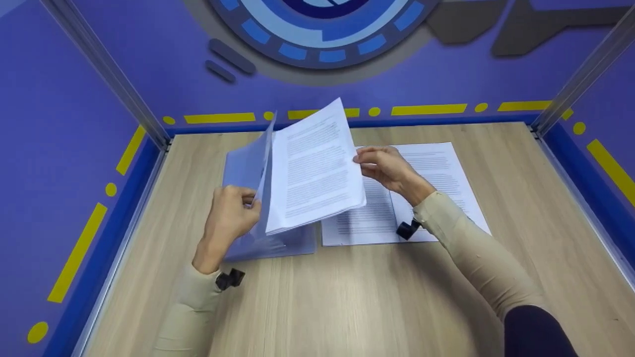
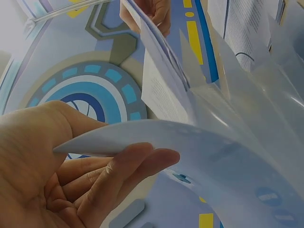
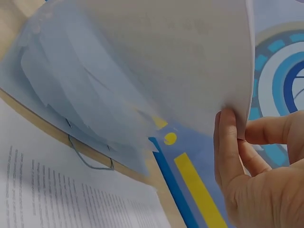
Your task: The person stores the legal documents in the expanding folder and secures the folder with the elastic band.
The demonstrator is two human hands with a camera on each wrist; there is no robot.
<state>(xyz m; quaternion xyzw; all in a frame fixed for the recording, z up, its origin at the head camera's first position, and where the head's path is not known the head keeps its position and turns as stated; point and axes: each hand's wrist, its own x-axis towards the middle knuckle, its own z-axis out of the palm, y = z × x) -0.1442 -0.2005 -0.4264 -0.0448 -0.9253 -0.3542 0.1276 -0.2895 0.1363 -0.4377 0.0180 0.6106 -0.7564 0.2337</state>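
Note:
My left hand point(image 1: 228, 215) pinches the raised cover of a translucent bluish plastic folder point(image 1: 243, 161) on the left part of the table. In the left wrist view, the curved plastic cover point(image 2: 213, 152) passes between thumb and fingers, with a small snap button point(image 2: 181, 178) on it. A thin stack of printed sheets point(image 1: 317, 168) stands tilted above the folder. Its right edge is pinched between thumb and fingers of my right hand point(image 1: 389, 168). Whether the sheets' left edge is inside the folder cannot be told. Several clear plastic leaves point(image 3: 80, 80) hang by the stack in the right wrist view.
More printed paper point(image 1: 446, 193) lies flat on the wooden table point(image 1: 322, 302), right of the folder and partly under my right hand. A thin dark cord point(image 3: 90, 166) loops over the paper's edge. Blue panels point(image 1: 397, 79) wall the table at the back and sides.

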